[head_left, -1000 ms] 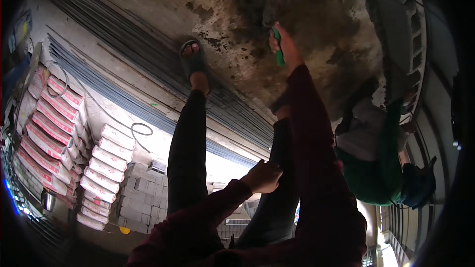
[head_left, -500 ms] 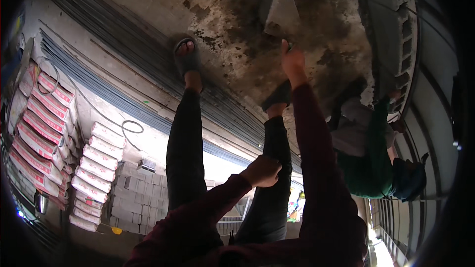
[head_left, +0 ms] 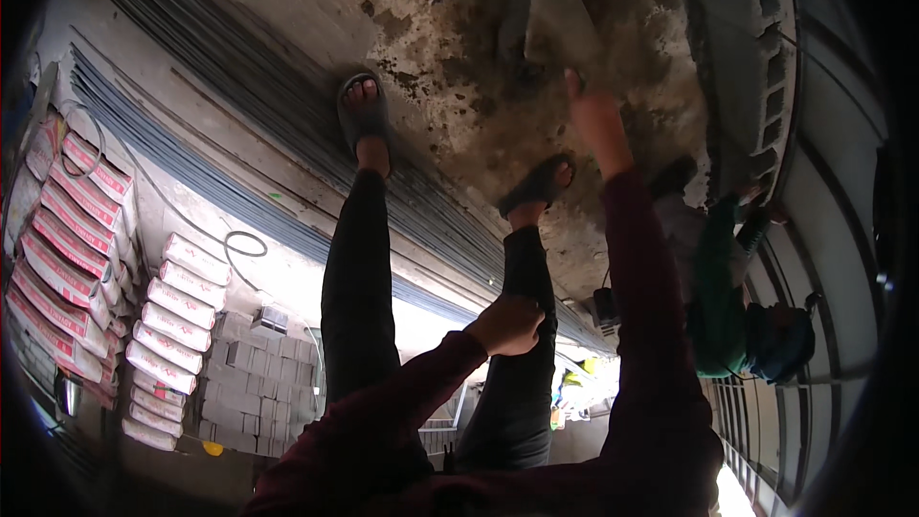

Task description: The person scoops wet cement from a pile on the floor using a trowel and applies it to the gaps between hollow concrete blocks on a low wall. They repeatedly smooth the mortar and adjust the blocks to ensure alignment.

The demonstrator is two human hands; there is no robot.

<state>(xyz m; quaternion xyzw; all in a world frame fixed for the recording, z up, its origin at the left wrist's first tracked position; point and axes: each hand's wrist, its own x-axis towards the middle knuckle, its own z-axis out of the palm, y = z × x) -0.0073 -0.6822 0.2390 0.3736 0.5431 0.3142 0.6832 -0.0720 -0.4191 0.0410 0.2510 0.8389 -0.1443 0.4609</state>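
Note:
My right hand (head_left: 599, 124) is stretched out over the stained concrete floor (head_left: 421, 86), closed around the handle of a trowel. The trowel's grey, tapering blade (head_left: 557, 10) points away from me, over a dark damp patch; the handle is mostly hidden by my fingers. My left hand (head_left: 512, 325) is curled into a fist against my right knee, with nothing visible in it. Both my feet, in dark sandals (head_left: 362, 115), stand on the floor on either side of long metal bars.
Long bundled metal bars (head_left: 211, 158) cross the floor diagonally. Stacked sacks (head_left: 72, 249) and grey blocks (head_left: 254, 383) stand at left. A person in green (head_left: 723, 297) crouches at right, beside a hollow-block wall (head_left: 771, 67). A loose cable (head_left: 244, 244) curls near the sacks.
My right hand and the trowel have shifted to the right. More of my right sandal shows. The crouching person's arm and body have moved right; my left fist stays at the knee.

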